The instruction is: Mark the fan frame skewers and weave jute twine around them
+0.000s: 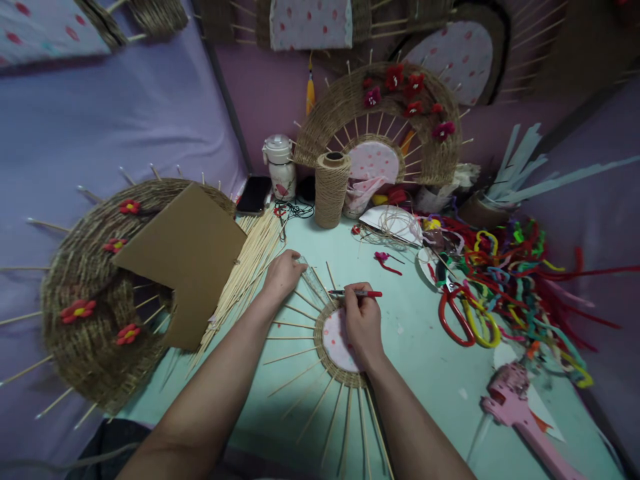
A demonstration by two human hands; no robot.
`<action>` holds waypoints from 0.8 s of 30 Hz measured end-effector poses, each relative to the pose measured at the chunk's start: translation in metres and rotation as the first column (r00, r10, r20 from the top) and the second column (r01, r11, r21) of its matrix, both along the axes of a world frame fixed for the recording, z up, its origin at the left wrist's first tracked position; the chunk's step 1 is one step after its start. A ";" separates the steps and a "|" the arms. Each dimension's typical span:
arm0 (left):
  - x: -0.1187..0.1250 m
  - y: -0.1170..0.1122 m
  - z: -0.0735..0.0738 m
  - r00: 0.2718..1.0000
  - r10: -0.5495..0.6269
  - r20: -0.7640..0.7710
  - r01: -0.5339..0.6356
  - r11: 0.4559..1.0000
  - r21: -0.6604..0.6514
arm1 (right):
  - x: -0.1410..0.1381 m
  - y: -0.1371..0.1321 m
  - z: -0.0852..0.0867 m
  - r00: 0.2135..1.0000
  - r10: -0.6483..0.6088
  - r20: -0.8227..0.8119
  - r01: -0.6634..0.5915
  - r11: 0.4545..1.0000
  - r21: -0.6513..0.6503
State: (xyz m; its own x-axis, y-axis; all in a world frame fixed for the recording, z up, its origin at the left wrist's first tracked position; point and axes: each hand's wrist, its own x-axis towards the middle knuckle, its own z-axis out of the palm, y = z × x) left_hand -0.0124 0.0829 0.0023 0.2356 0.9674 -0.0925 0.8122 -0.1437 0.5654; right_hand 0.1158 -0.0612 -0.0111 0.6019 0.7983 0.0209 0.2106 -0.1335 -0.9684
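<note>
A half-round fan frame lies on the table, with thin sticks spreading from a woven twine rim around spotted white fabric. My left hand pinches the far end of a clear ruler, which slants down along a stick to the rim. In my right hand is a red pen, held nearly level, its tip pointing left at the ruler's lower part. Part of the fabric and rim is hidden under my right hand.
Bundled sticks and brown cardboard lie left, over a large woven fan. Behind stand a twine spool and a bottle. Scissors, tangled pipe cleaners and a pink glue gun are on the right.
</note>
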 end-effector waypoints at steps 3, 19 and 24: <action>0.000 0.001 0.000 1.000 -0.002 -0.013 0.002 1.000 -0.011 | 0.000 0.000 0.001 1.000 0.002 -0.006 -0.002 1.000 -0.002; 0.001 0.000 0.003 1.000 0.000 -0.022 0.000 1.000 -0.018 | -0.001 0.000 0.001 1.000 0.012 -0.007 -0.012 1.000 0.002; 0.001 0.000 0.003 1.000 0.006 -0.025 -0.006 1.000 -0.015 | -0.001 -0.001 -0.001 1.000 -0.011 0.002 0.011 1.000 0.003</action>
